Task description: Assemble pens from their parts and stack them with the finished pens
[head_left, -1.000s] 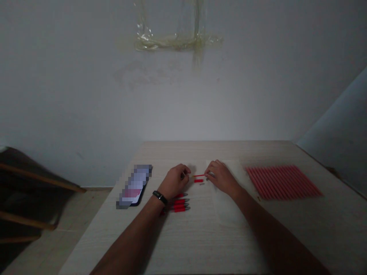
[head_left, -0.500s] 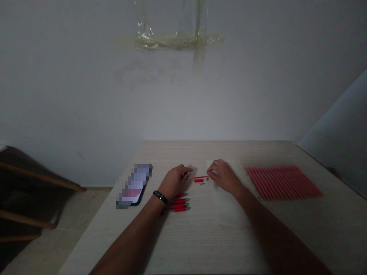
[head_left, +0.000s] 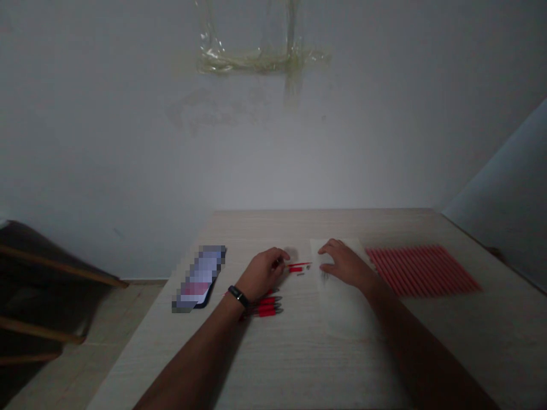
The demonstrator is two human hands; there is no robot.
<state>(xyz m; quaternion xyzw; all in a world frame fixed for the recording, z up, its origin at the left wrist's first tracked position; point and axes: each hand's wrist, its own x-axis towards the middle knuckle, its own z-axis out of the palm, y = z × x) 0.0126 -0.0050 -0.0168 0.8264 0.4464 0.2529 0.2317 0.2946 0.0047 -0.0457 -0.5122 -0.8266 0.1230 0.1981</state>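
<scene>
My left hand (head_left: 261, 274), with a dark band on the wrist, rests curled on the wooden table (head_left: 299, 364) and pinches the left end of a thin red pen refill (head_left: 299, 264). A short red pen piece (head_left: 296, 270) and a tiny dark part lie just below the refill. My right hand (head_left: 347, 264) lies on a white paper sheet (head_left: 342, 307) to the right of these parts, fingers bent, apart from the refill. A few assembled red pens (head_left: 267, 304) lie beside my left wrist.
A row of several red pen barrels (head_left: 421, 270) is laid out at the right. A phone (head_left: 199, 278) lies at the left of the table. A dark chair (head_left: 38, 285) stands off the table's left edge. The wall is behind.
My right hand has let go of the refill's right end and drawn back to the right onto the paper. My left hand has kept its place.
</scene>
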